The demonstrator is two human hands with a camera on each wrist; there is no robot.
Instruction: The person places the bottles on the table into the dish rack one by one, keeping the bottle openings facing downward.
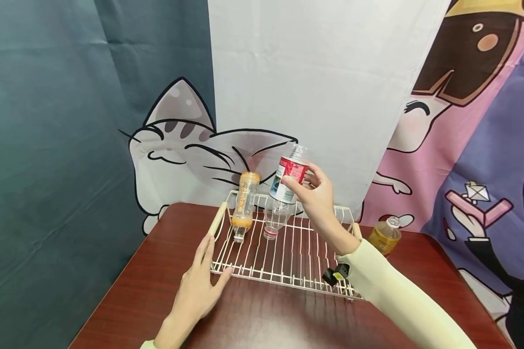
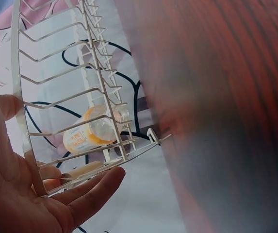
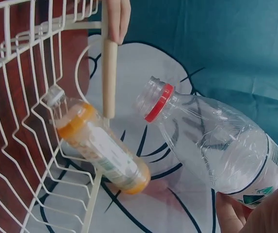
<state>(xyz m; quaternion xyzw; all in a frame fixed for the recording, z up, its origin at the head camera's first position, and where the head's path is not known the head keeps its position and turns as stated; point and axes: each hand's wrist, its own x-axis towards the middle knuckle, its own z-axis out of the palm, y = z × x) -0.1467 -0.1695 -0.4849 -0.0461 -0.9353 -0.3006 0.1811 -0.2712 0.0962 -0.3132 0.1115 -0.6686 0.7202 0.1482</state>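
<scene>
My right hand (image 1: 316,194) grips a clear plastic bottle (image 1: 276,218) around its red and white label. The bottle is tilted neck down above the wire dish rack (image 1: 288,278), and its uncapped neck with a red ring shows in the right wrist view. To its left, a bottle with orange bands (image 1: 244,198) leans neck down in the rack; it also shows in the left wrist view. My left hand (image 1: 196,286) holds the rack's front left corner, thumb at the front rim and fingers by the pale handle (image 3: 109,80).
A yellow-labelled bottle (image 1: 385,236) stands right of the rack, partly behind my right sleeve. The rack rests on a reddish-brown table (image 1: 157,271). A cartoon-printed curtain (image 1: 332,87) hangs close behind the table. A small black device (image 1: 335,275) is at my right wrist.
</scene>
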